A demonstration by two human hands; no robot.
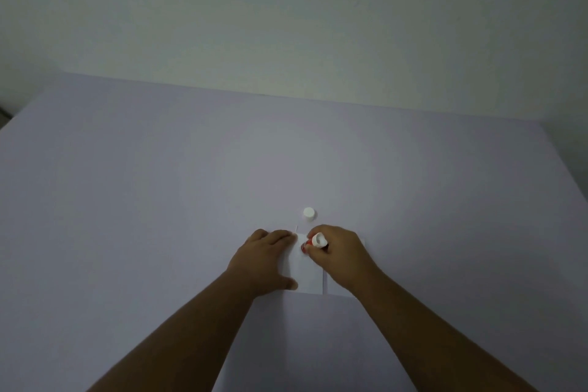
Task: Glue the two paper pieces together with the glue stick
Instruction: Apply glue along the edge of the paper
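Note:
Two white paper pieces lie side by side on the pale lilac table. The left paper piece (pixel 307 274) is pinned flat under my left hand (pixel 265 259), fingers spread on its left part. The right paper piece (pixel 332 288) is mostly hidden under my right hand (pixel 342 251). That hand grips a red and white glue stick (pixel 315 242), tilted, with its lower end touching the upper area of the left paper. The stick's white cap (pixel 308 214) stands apart on the table just beyond the papers.
The lilac table (pixel 159 200) stretches wide to the left, right and far side, ending at a pale wall (pixel 286 25). A dark object edge shows at the far left (pixel 3 114).

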